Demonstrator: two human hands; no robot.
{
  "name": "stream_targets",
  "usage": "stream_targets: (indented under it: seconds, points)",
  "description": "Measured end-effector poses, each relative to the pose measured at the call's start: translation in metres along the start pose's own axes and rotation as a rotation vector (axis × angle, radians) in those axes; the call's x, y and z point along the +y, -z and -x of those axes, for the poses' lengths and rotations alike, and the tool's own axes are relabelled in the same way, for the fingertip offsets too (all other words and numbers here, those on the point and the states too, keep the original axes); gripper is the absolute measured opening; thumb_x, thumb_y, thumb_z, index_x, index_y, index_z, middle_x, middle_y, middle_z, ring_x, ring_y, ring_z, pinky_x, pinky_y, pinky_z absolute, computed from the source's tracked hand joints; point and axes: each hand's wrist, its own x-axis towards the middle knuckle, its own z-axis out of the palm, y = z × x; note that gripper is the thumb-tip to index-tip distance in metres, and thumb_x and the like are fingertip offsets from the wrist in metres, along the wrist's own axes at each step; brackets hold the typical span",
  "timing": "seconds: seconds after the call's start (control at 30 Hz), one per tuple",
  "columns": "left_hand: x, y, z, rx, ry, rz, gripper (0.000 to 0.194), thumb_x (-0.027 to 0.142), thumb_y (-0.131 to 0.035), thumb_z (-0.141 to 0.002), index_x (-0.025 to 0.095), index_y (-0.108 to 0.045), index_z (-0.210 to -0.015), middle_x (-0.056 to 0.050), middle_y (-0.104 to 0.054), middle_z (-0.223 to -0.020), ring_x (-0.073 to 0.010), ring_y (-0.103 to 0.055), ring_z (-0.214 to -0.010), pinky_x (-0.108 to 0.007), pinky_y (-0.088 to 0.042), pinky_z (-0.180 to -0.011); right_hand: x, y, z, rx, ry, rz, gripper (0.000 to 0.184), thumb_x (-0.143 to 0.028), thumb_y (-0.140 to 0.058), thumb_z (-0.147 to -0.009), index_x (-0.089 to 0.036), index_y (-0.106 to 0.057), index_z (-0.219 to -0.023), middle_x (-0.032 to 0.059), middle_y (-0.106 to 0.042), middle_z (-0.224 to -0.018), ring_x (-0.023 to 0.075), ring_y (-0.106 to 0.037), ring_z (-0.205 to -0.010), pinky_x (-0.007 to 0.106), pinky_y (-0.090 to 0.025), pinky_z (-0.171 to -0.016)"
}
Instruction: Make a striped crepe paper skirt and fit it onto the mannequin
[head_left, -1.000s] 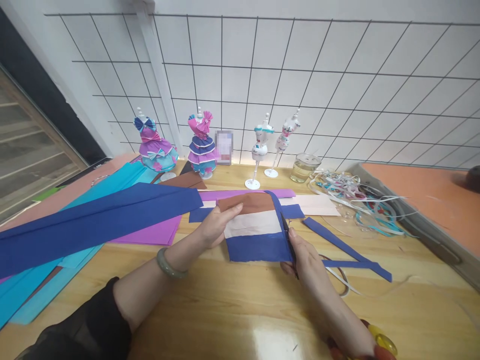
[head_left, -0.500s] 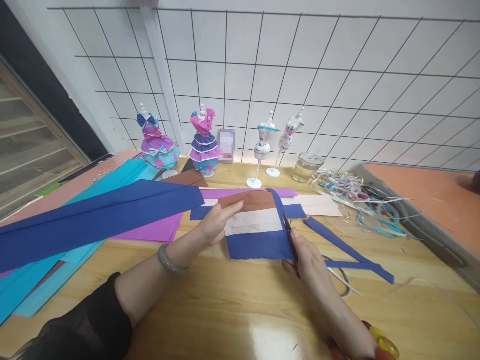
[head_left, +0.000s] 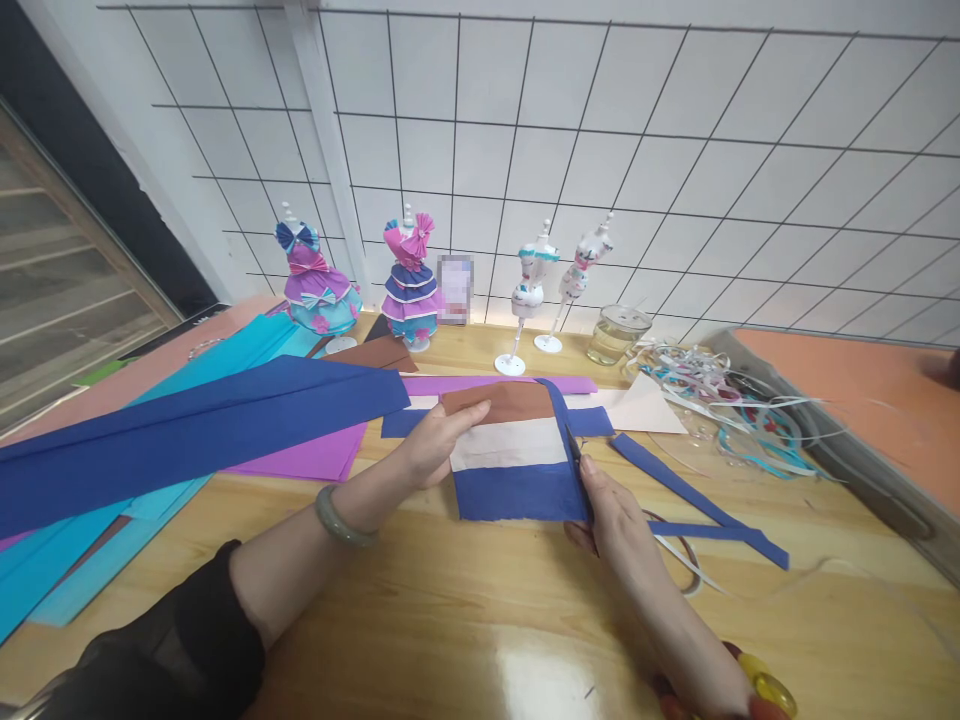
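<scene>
My left hand pinches the left side of a layered piece of crepe paper with brown, white and blue bands, thumb on top. At its right edge, my right hand is closed round a pair of scissors; the handles are mostly hidden by the fingers. The dark blades lie along the paper's edge, where a narrow blue strip curves away at the top. Two cut blue strips rest on the table to the right of the blades.
Long blue crepe paper covers turquoise and purple sheets at left. Dressed mini mannequins and two barer ones stand at the back, beside a glass cup. Tangled ribbons lie near an orange-lined tray.
The view has shifted very slightly. Both hands, the scissors and the layered paper stay in almost the same place, and the blades look a little more closed along the edge.
</scene>
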Motion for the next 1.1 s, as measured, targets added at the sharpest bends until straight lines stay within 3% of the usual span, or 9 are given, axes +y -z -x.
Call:
stream_targets:
  seconds: [0.6, 1.1]
  points:
    - [0.0003, -0.0013, 0.0008, 0.025, 0.029, 0.011, 0.034, 0.026, -0.062, -0.080, 0.019, -0.062, -0.113, -0.008, -0.068, -0.107, -0.0248, -0.063, -0.100, -0.038, -0.048, -0.088, 0.0035, -0.0005, -0.0028, 0.008, 0.026, 0.006, 0.050, -0.066, -0.036, -0.082, -0.024, -0.034, -0.055, -0.0063, -0.034, -0.038, 0.0107, -0.031, -0.036, 0.026, -0.027, -0.038]
    - [-0.0013, -0.0013, 0.0003, 0.009, 0.018, 0.020, 0.035, 0.026, -0.061, -0.080, 0.019, -0.061, -0.114, -0.008, -0.066, -0.112, -0.0249, -0.061, -0.104, -0.039, -0.047, -0.090, 0.0066, -0.0003, -0.0053, -0.006, 0.016, -0.098, 0.047, -0.062, -0.042, -0.082, -0.024, -0.031, -0.057, -0.0092, -0.027, -0.040, 0.0085, -0.024, -0.034, 0.025, -0.019, -0.036]
